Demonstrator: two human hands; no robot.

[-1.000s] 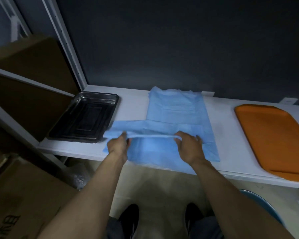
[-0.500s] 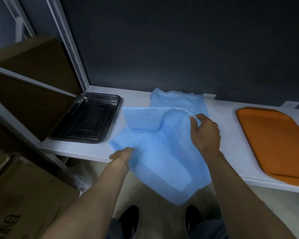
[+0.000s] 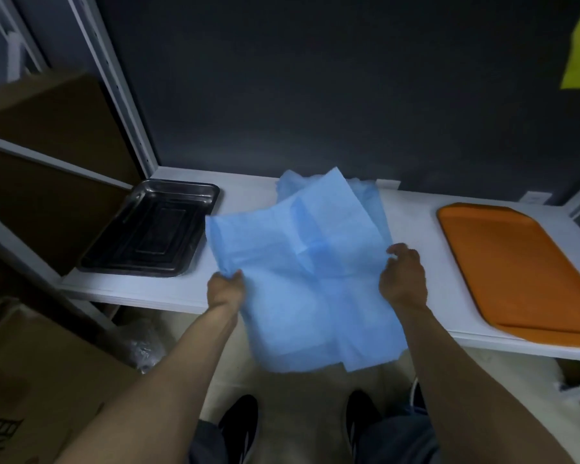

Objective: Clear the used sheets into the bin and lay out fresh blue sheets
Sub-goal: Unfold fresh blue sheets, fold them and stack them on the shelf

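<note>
Head view: my left grip (image 3: 225, 291) and right grip (image 3: 403, 279) each pinch a side edge of one blue sheet (image 3: 302, 279), which hangs over the table's (image 3: 412, 222) front edge between one steel tray (image 3: 154, 229) and one orange tray (image 3: 516, 262), with a strip of table showing on each side.

Only cut-off dark print shows on the cardboard box (image 3: 37, 380), too partial to read

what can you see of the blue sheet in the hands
The blue sheet is thin, soft and slightly see-through, like non-woven fabric, creased in overlapping layers. Partly unfolded and rumpled, it is held over the front edge of the shelf, its lower part hanging below. The left hand grips its left edge; the right hand pinches its right edge. More blue material lies behind it on the shelf.
</note>
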